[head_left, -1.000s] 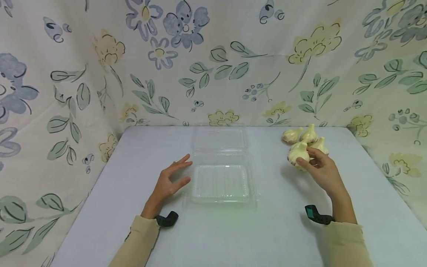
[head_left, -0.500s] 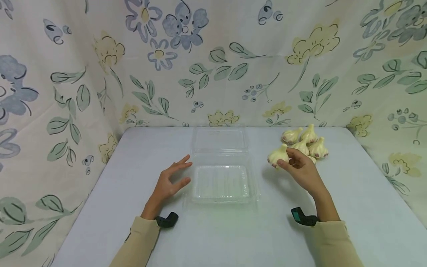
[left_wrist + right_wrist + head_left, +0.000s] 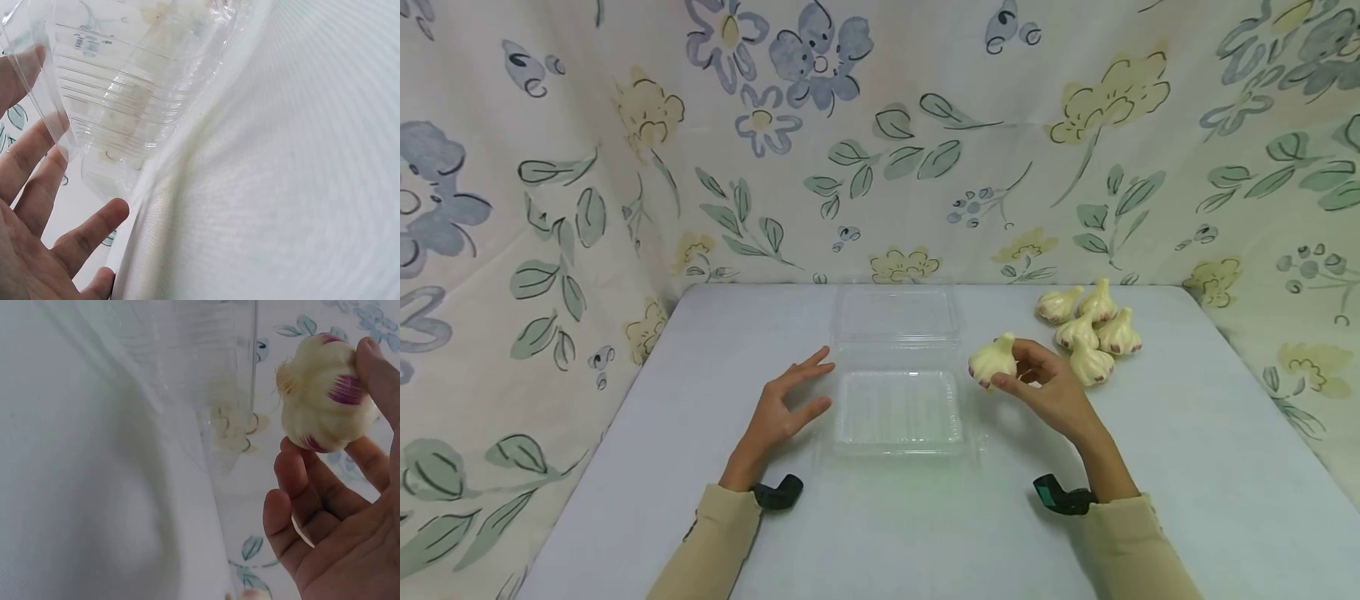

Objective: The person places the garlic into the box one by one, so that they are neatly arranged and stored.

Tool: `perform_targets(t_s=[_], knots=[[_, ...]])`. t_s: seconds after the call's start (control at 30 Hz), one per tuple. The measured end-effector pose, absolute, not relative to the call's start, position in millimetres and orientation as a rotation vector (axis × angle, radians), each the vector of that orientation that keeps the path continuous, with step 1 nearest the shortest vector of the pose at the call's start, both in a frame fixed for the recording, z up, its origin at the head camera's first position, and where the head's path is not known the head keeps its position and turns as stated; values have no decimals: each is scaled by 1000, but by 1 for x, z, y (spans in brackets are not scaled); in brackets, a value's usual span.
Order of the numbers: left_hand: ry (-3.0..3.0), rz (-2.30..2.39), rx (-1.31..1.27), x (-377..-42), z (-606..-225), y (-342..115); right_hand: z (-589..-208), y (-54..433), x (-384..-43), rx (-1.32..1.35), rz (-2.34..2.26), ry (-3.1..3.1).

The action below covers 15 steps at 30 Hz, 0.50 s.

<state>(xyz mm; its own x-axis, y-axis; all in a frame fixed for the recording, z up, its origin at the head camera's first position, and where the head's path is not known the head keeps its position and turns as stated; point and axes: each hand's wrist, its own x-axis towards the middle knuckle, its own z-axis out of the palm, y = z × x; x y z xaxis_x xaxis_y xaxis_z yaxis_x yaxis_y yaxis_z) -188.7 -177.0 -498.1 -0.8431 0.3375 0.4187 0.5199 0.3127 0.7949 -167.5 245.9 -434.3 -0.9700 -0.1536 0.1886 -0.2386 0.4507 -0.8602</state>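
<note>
My right hand point(image 3: 1051, 392) pinches a garlic bulb point(image 3: 992, 362) between thumb and fingers, just right of a clear plastic clamshell container point(image 3: 898, 454). In the right wrist view the bulb point(image 3: 328, 394) shows purple streaks and a tuft of dry roots. The container lies unfolded, with its lid point(image 3: 895, 315) spread flat toward the back and its ribbed tray nearer me. My left hand point(image 3: 781, 410) has its fingers spread at the tray's left side. In the left wrist view, fingertips point(image 3: 56, 125) are right at the clear container wall point(image 3: 125, 94).
Several more garlic bulbs point(image 3: 1092, 363) sit in a cluster at the back right of the white table point(image 3: 880, 533). Floral cloth point(image 3: 880, 200) hangs behind the table and along both sides. Each wrist wears a black camera mount.
My right hand has carried the garlic bulb left from the cluster to the container's right side, uncovering the front bulb of the cluster. The left hand and the container have stayed put.
</note>
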Motion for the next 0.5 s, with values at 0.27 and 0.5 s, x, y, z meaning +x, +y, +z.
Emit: perform_targets(t_s=[0.27, 0.5], knots=[[-2396, -1557, -805, -188, -497, -178, -435, 230, -168, 431, 1571, -2601], [-2416, -1561, -792, -189, -497, -178, -437, 213, -169, 491, 1493, -2622]])
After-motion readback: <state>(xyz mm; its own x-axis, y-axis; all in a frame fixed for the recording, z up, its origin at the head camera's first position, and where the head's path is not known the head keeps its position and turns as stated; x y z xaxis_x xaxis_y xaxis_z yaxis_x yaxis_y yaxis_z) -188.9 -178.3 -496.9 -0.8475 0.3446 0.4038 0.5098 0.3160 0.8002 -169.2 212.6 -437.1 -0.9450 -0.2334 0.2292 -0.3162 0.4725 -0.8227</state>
